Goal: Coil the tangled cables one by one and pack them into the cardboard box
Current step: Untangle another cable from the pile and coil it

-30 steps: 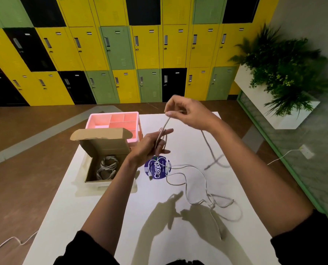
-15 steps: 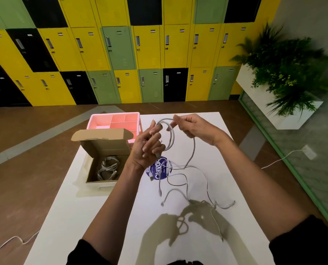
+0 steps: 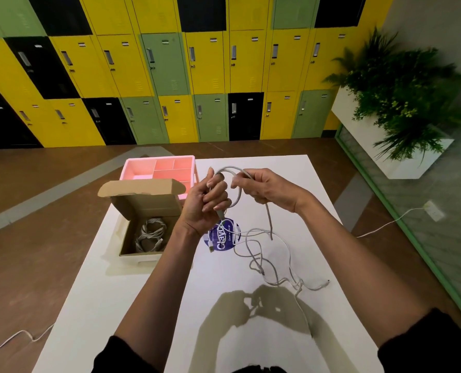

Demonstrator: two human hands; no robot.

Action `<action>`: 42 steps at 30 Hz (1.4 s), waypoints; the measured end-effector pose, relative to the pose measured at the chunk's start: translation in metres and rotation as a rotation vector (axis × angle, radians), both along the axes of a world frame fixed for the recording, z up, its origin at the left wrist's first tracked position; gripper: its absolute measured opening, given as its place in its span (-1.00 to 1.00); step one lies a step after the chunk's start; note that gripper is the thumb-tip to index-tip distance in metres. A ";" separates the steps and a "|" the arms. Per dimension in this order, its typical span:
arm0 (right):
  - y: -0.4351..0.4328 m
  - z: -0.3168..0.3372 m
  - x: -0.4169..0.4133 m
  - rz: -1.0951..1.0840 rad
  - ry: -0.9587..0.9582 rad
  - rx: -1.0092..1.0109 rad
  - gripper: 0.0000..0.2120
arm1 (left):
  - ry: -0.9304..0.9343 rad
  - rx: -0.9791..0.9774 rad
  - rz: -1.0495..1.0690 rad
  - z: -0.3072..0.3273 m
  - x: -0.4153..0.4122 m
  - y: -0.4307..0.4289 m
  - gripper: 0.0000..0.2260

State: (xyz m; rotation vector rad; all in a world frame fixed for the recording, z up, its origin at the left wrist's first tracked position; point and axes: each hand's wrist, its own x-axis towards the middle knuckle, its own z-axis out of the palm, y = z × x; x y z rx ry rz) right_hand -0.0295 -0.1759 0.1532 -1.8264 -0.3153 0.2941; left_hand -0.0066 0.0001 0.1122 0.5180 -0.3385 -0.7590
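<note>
— What's on your left?

— The cardboard box (image 3: 128,238) stands open on the table (image 3: 116,305), with one coiled bundle (image 3: 150,235) already lying in the bottom.

— And your left hand?

— My left hand (image 3: 206,203) is curled round the cable (image 3: 269,219), plug end poking out below my fingers. A second ago that strand ran straight up to my raised right hand. Now it bends into a first loop between my hands.

— The right hand?

— My right hand (image 3: 267,188) has dropped close beside the left and pinches the top of the loop. The rest hangs down toward the tangle (image 3: 267,262) on the table, to my right. I can't tell if it's free of it.

— So?

— The coiling has begun, I judge, with several turns to go before packing.
</note>
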 end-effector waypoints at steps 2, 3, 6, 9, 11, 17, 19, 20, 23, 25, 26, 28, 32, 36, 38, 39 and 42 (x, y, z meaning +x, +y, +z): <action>0.000 0.000 0.002 -0.027 -0.024 -0.021 -0.82 | -0.013 0.036 0.013 0.002 0.000 -0.001 -0.56; -0.001 -0.001 0.003 -0.042 -0.022 -0.022 -0.81 | -0.021 0.047 0.004 0.003 0.000 -0.001 -0.57; -0.003 -0.001 0.007 -0.037 0.030 0.000 -0.79 | -0.030 0.083 -0.017 0.008 0.002 0.002 -0.59; -0.008 -0.001 0.009 -0.009 0.064 0.010 -0.78 | -0.032 0.106 -0.022 0.012 0.002 0.002 -0.60; -0.009 -0.004 0.010 -0.002 0.051 -0.011 -0.78 | -0.027 0.135 0.000 0.013 0.000 0.001 -0.59; -0.019 -0.016 0.009 -0.107 -0.025 0.041 -0.75 | -0.029 0.186 0.014 0.013 -0.003 0.005 -0.57; -0.019 -0.023 0.009 -0.169 -0.050 0.000 -0.74 | -0.054 0.156 0.008 0.011 -0.002 0.005 -0.60; -0.018 -0.027 0.009 -0.182 -0.055 -0.031 -0.73 | -0.066 0.125 0.013 0.011 0.000 0.006 -0.61; -0.012 -0.038 0.003 -0.119 -0.027 -0.099 -0.70 | -0.129 0.075 0.079 0.014 0.004 0.007 -0.59; -0.007 -0.041 -0.001 -0.059 0.010 -0.157 -0.69 | -0.194 0.126 0.149 0.018 0.005 0.008 -0.56; -0.004 -0.042 -0.003 -0.038 0.022 -0.196 -0.68 | -0.217 0.160 0.182 0.019 0.005 0.007 -0.57; 0.002 -0.042 -0.005 -0.007 0.034 -0.282 -0.68 | -0.249 0.260 0.280 0.019 0.005 0.004 -0.60; 0.012 -0.035 -0.008 0.070 0.043 -0.437 -0.75 | -0.321 0.389 0.403 0.014 0.009 0.001 -0.60; 0.017 -0.021 -0.007 0.131 0.022 -0.570 -0.78 | -0.363 0.459 0.383 0.009 0.016 -0.002 -0.65; 0.016 -0.015 -0.005 0.147 -0.001 -0.639 -0.77 | -0.446 0.588 0.329 0.003 0.019 -0.004 -0.64; 0.016 -0.012 -0.005 0.157 -0.008 -0.672 -0.77 | -0.492 0.670 0.320 -0.001 0.022 -0.004 -0.60; 0.013 -0.003 -0.005 0.186 -0.026 -0.749 -0.77 | -0.539 0.895 0.346 -0.012 0.026 -0.003 -0.57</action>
